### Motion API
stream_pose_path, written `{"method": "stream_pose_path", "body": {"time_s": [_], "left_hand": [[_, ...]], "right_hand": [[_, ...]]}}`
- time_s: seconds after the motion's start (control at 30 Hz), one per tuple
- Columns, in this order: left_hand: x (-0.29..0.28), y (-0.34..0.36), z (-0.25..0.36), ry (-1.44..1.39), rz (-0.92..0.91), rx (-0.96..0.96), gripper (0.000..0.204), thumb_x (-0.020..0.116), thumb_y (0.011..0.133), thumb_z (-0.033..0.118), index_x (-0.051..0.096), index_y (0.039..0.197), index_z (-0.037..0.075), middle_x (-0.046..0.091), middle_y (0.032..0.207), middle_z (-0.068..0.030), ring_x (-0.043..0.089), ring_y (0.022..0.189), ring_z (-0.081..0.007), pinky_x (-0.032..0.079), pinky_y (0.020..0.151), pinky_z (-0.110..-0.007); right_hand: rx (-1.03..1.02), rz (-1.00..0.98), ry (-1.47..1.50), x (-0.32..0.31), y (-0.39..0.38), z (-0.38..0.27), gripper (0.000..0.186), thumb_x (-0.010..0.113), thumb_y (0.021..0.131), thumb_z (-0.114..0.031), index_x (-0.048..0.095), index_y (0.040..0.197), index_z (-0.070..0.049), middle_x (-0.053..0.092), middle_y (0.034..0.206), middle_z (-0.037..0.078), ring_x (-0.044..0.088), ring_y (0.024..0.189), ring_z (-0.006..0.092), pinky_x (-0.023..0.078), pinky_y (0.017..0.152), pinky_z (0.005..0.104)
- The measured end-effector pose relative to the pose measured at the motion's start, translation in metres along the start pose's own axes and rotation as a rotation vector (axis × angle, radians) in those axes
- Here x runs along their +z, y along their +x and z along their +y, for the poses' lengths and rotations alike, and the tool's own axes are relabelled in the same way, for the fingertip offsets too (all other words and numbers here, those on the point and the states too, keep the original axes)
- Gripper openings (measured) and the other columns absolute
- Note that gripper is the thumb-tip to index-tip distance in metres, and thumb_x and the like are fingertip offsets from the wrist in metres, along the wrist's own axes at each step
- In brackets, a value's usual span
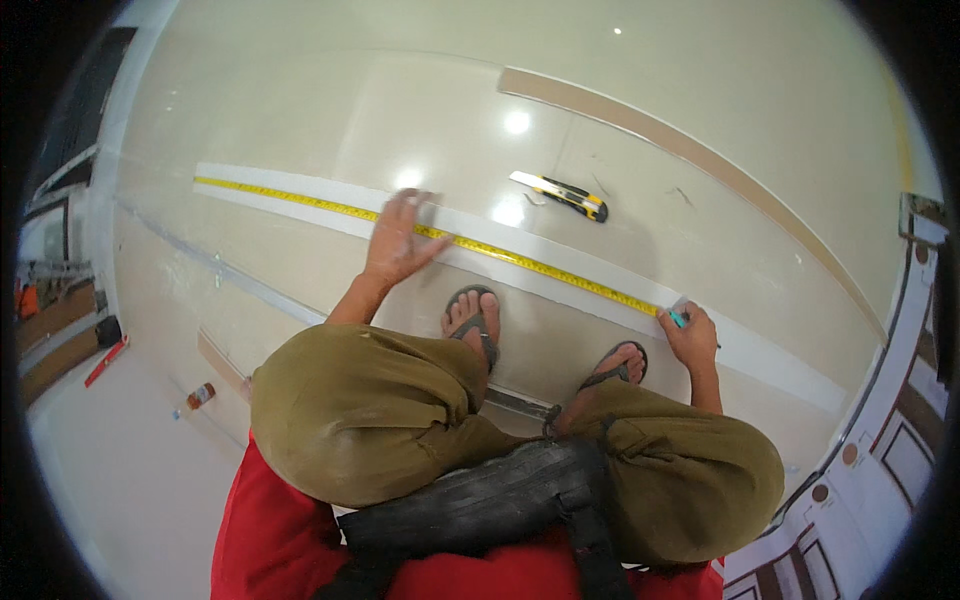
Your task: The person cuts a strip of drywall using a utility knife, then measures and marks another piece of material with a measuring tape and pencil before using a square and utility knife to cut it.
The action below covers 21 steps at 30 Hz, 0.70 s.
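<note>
A yellow tape measure (540, 268) is drawn out along a long white strip (590, 300) lying slantwise across the floor. My left hand (398, 242) is over the tape at its middle stretch, fingers and thumb spread; its fingertips are blurred, and whether it presses on the tape is unclear. At the tape's right end, my right hand (692, 337) is closed around the tape measure. A small teal piece shows between those fingers; I cannot tell whether it belongs to the tape's case. Beyond the strip lies a yellow-and-black utility knife (570, 197), its blade extended.
A long brown-faced strip (640, 125) lies farther off, curving to the right. Small scraps (535, 200) are scattered near the knife. On the left are a small bottle (200, 396) and a red tool (107, 362). Patterned panels (850, 500) stand at lower right. My sandalled feet are beside the white strip.
</note>
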<state>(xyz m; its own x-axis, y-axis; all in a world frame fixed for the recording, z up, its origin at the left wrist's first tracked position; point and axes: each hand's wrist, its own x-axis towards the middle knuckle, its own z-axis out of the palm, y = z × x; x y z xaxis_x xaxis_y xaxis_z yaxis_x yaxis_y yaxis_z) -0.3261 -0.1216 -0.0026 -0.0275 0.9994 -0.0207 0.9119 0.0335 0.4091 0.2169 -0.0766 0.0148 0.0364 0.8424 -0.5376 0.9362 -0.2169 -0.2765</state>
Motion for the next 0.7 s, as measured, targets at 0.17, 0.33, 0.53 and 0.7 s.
{"method": "stream_pose_path", "body": {"time_s": [0.17,0.33,0.53,0.7], "left_hand": [[0.016,0.011,0.069,-0.017,-0.398,0.324,0.099,0.091,0.08,0.038,0.04,0.163,0.018,0.043,0.162,-0.0172,0.044,0.148,-0.0409,0.041,0.121,-0.052],[0.052,0.012,0.086,0.074,-0.448,0.372,0.103,0.091,0.079,0.038,0.038,0.164,0.018,0.041,0.163,-0.0156,0.042,0.15,-0.0375,0.04,0.123,-0.052],[0.05,0.016,0.075,0.144,-0.497,0.365,0.112,0.093,0.074,0.044,0.037,0.164,0.011,0.047,0.158,-0.0145,0.043,0.149,-0.0358,0.037,0.124,-0.051],[0.02,0.015,0.023,0.288,-0.538,0.305,0.114,0.093,0.073,0.044,0.035,0.165,0.01,0.047,0.158,-0.0144,0.045,0.148,-0.0341,0.036,0.124,-0.05]], "right_hand": [[0.029,0.016,-0.01,-0.019,0.006,0.046,0.053,0.085,0.085,-0.051,0.076,0.103,-0.002,0.074,0.104,0.025,0.073,0.1,0.0418,0.057,0.087,0.0492],[0.104,0.094,-0.073,-0.049,0.01,0.117,0.057,0.086,0.084,-0.053,0.076,0.104,-0.001,0.075,0.104,0.025,0.073,0.1,0.0415,0.057,0.086,0.0488],[0.109,0.097,-0.005,-0.055,0.006,0.142,0.055,0.087,0.083,-0.05,0.077,0.101,0.0,0.076,0.101,0.025,0.074,0.095,0.0409,0.057,0.084,0.0478],[0.059,0.038,0.067,-0.044,0.002,0.112,0.052,0.086,0.082,-0.052,0.079,0.098,-0.003,0.076,0.1,0.023,0.074,0.097,0.0411,0.058,0.085,0.0492]]}}
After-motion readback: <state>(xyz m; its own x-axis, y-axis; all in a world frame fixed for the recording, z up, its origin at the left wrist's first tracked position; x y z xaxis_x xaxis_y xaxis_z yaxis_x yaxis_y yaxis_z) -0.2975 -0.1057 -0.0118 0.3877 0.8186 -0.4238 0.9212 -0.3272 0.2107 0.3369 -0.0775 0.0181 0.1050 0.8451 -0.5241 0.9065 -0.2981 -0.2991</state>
